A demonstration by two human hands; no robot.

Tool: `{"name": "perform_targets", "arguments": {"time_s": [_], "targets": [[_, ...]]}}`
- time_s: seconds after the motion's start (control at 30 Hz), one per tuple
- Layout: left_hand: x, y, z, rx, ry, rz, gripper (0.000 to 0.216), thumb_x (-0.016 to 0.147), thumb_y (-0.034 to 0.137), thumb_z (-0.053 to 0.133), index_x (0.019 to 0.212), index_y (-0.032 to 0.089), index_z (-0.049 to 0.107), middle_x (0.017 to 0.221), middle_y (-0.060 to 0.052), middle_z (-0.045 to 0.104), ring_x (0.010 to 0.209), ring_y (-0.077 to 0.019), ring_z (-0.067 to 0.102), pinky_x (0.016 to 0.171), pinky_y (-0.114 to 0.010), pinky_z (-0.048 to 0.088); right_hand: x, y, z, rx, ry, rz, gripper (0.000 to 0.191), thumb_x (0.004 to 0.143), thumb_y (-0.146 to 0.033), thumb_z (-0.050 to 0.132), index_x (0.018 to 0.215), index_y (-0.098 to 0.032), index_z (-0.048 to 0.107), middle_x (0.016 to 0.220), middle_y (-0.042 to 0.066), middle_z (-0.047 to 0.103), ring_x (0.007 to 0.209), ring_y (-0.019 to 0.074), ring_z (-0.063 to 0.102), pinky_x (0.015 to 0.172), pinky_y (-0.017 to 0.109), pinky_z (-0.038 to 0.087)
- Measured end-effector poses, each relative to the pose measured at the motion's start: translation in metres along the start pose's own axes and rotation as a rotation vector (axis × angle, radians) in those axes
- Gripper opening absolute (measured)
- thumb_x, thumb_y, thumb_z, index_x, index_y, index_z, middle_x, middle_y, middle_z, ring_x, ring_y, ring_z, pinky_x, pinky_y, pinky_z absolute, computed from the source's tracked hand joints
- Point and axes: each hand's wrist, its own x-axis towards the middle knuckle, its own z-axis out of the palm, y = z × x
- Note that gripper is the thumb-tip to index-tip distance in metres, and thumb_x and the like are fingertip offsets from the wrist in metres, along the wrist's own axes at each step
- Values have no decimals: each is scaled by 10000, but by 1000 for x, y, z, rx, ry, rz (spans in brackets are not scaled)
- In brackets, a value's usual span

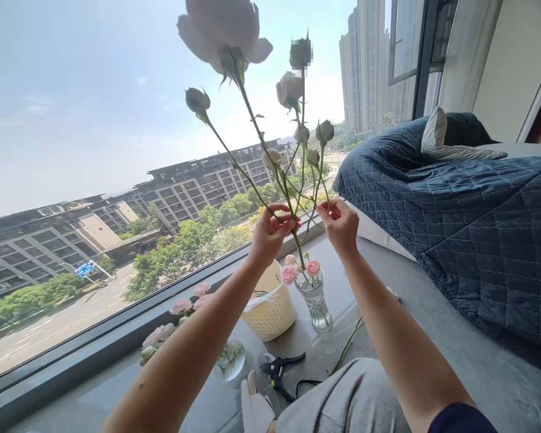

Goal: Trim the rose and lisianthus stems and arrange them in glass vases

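Observation:
I hold up a branching spray of pale roses against the window. My left hand is closed around the main stem below the fork. My right hand pinches a thin side stem just to the right of it. An open white bloom tops the spray, with several closed buds lower down. Below my hands stands a clear glass vase with small pink roses in it.
A cream lattice basket sits beside the vase. Black pruning shears and a cut green stem lie on the grey sill. More pink roses stand at left. A bed with a blue quilt fills the right.

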Motion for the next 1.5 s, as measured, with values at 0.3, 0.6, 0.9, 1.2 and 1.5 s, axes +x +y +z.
{"name": "perform_targets", "arguments": {"time_s": [0.3,0.6,0.9,1.2,1.5], "targets": [[-41,35,-14,-110,67,49,398,689,323,753,939,221,462,826,-5,712,719,-146,688,743,-335,564,-26,-87,1,-36,-22,-70,226,733,-394,661,733,-170,691,645,5,674,473,86,423,501,238,360],[-76,55,-27,-227,110,31,425,656,316,780,902,222,447,830,0,710,710,-137,680,724,-323,562,-61,-119,14,-63,-7,-70,227,764,-410,637,700,-193,621,600,-10,645,467,99,415,517,248,355],[-102,63,-34,-264,136,2,477,604,330,812,888,222,445,808,8,704,678,-132,675,732,-340,564,-73,-128,21,-57,-3,-112,171,796,-338,577,697,-214,514,650,-16,603,556,123,526,567,242,411],[-120,69,-44,-207,262,34,440,599,286,796,907,222,488,794,9,713,681,-136,693,703,-303,570,-55,-70,-13,-243,-62,-119,191,782,-365,581,688,-208,528,643,-16,630,504,108,468,579,251,364],[-175,-7,-78,-27,418,-113,619,647,256,802,1210,272,544,913,-19,732,721,-144,710,675,-259,584,-87,124,-166,-60,-43,420,359,580,-456,731,692,-191,516,625,-13,636,646,139,624,721,287,479]]}}
